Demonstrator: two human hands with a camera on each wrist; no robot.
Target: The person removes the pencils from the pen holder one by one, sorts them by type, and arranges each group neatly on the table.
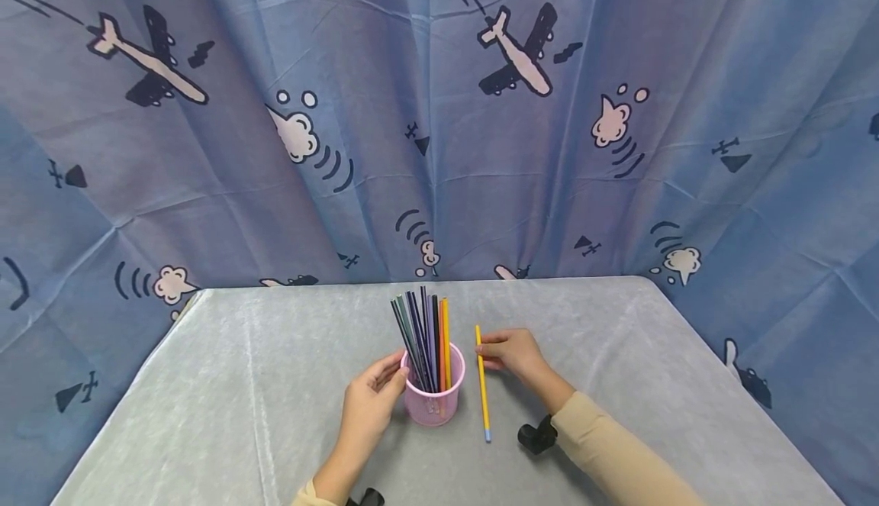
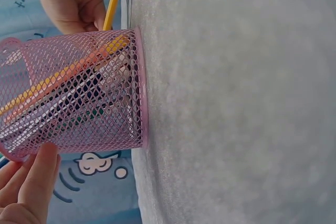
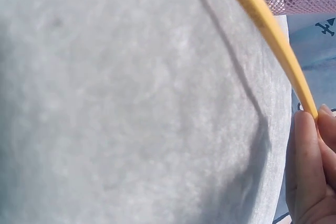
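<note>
A pink mesh pencil cup [image 1: 430,412] stands upright on the table, with several coloured pencils [image 1: 420,330] leaning in it. At its left side my left hand [image 1: 371,399] holds the cup near the rim, thumb in front and fingers farther back. The left wrist view has the fingertips [image 2: 46,156] against the mesh cup [image 2: 100,98]. To the right of the cup, my right hand [image 1: 515,353] pinches a yellow pencil [image 1: 484,391] near its far end; its blue end points toward me. In the right wrist view, thumb and finger meet on the yellow pencil [image 3: 278,43], whose shadow falls on the cloth.
A pale grey cloth [image 1: 172,414] covers the table. Behind it hangs a blue curtain [image 1: 371,109] printed with planes and clouds. Black wrist cameras [image 1: 538,436] sit on both wrists, the right one low near the pencil.
</note>
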